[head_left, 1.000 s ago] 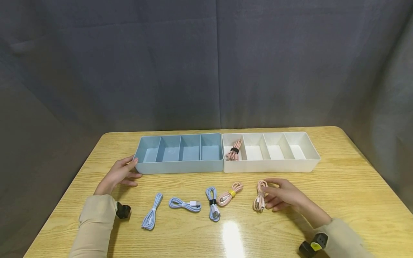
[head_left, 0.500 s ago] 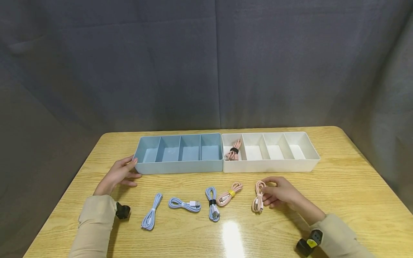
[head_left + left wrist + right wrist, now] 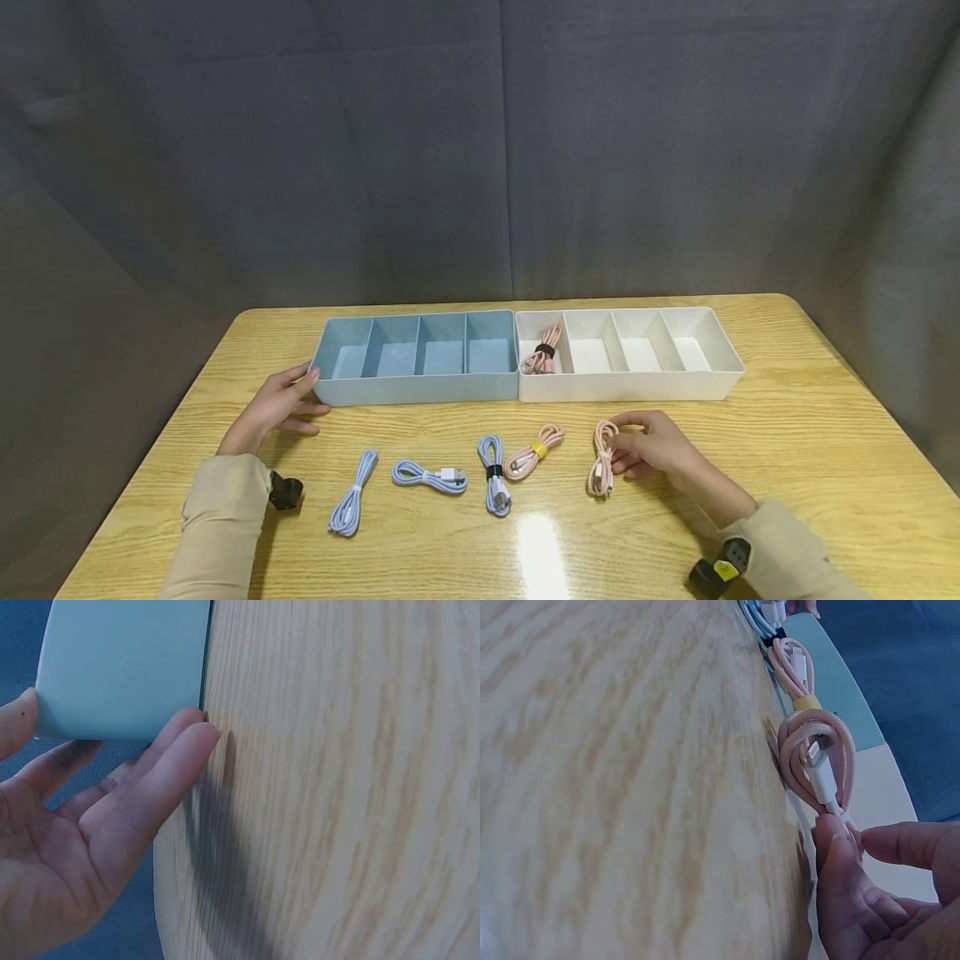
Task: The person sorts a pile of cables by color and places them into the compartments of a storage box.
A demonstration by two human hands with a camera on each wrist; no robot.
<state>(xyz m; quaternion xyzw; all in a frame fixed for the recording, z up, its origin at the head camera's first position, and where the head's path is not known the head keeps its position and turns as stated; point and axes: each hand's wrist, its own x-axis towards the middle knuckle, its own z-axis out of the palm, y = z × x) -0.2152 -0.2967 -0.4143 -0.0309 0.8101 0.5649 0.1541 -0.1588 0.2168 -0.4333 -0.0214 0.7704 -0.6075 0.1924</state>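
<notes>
My right hand (image 3: 654, 446) pinches the middle of a coiled pink charging cable (image 3: 602, 461) between thumb and fingers, low over the table. In the right wrist view, the coil's loop and white plug (image 3: 822, 780) stick out past the fingertips. At the far left, my left hand (image 3: 276, 407) touches the end of a blue divided box (image 3: 420, 389), fingers fairly straight and thumb at its rim. The left wrist view shows the fingertips by the box's lower corner. A white divided box (image 3: 630, 387) adjoins the blue one; its leftmost compartment holds a pink cable (image 3: 543, 354) with a black tie.
Along the table (image 3: 420, 567) lie a blue cable (image 3: 353, 493), another blue cable (image 3: 429, 477) with a white plug, a black-tied blue cable (image 3: 494, 475) and a yellow-tied pink cable (image 3: 535, 452). A dark curtain (image 3: 480, 167) hangs behind the table.
My right hand and the pink cable have shifted slightly to the left since a second ago, then barely moved. The left hand stays at the blue box.
</notes>
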